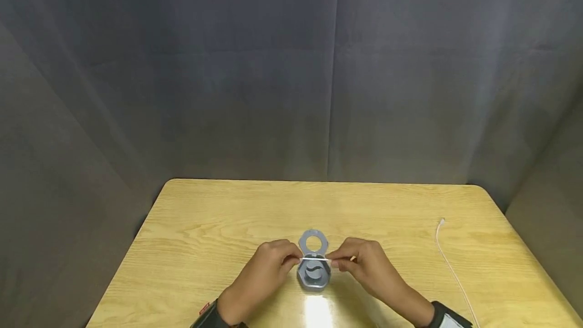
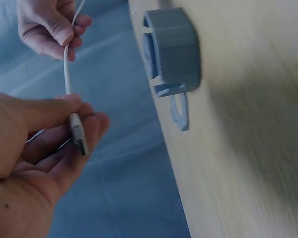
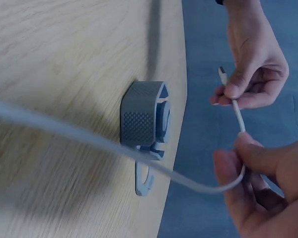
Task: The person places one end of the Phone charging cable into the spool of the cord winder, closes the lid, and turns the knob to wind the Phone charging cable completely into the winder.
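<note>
Between thumb and fingers, my left hand [image 1: 272, 262] pinches a white USB cable [image 1: 315, 258] just behind its plug [image 2: 78, 133]. My right hand [image 1: 362, 264] pinches the same cable a short way along, so a straight length spans the two hands. Beneath that span stands a grey hexagonal cable case [image 1: 314, 282] with an S-shaped slot in its core. Its ring-shaped lid [image 1: 313, 233] is flipped back, away from me. In the right wrist view, the case [image 3: 138, 114] shows a textured side wall, and the cable bends away from my right fingers past it.
The rest of the white cable [image 1: 455, 277] trails along the right side of the wooden table [image 1: 218, 211], its far end pointing to the back. Dark grey curtains [image 1: 255, 75] hang behind the table and on both sides.
</note>
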`<action>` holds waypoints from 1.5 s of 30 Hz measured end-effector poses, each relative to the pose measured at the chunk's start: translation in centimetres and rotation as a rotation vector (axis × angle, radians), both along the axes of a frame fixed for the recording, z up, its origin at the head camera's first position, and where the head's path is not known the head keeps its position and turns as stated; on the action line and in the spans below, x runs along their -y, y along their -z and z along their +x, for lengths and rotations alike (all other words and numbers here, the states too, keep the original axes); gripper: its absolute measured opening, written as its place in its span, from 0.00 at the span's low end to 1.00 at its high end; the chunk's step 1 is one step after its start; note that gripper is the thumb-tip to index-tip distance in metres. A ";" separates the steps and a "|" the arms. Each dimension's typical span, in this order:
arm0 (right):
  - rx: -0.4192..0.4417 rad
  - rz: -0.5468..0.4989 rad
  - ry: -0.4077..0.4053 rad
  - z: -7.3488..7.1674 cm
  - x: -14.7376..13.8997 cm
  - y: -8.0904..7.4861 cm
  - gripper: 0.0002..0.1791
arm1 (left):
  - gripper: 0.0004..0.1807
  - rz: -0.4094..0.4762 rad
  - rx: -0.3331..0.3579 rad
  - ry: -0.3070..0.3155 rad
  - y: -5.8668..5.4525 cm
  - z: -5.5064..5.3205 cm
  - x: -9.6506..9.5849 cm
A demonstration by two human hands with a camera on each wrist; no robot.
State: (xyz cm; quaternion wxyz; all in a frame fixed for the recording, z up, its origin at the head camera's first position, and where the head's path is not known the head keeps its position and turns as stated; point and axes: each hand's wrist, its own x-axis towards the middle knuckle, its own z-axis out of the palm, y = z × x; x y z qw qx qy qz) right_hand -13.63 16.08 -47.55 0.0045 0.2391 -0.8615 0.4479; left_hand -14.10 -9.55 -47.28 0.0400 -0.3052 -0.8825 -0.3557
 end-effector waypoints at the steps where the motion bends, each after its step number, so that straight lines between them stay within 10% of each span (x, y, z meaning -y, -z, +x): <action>1: -0.048 0.025 0.017 0.0 0.1 0.0 0.08 | 0.04 -0.018 0.009 0.001 0.1 -0.1 0.0; 11: -0.086 0.141 0.041 0.3 1.1 1.0 0.08 | 0.06 -0.181 0.041 -0.025 2.0 -0.4 -0.3; 45: -0.232 0.312 0.102 0.8 2.3 2.4 0.09 | 0.05 -0.196 0.011 -0.067 3.3 -0.4 -0.4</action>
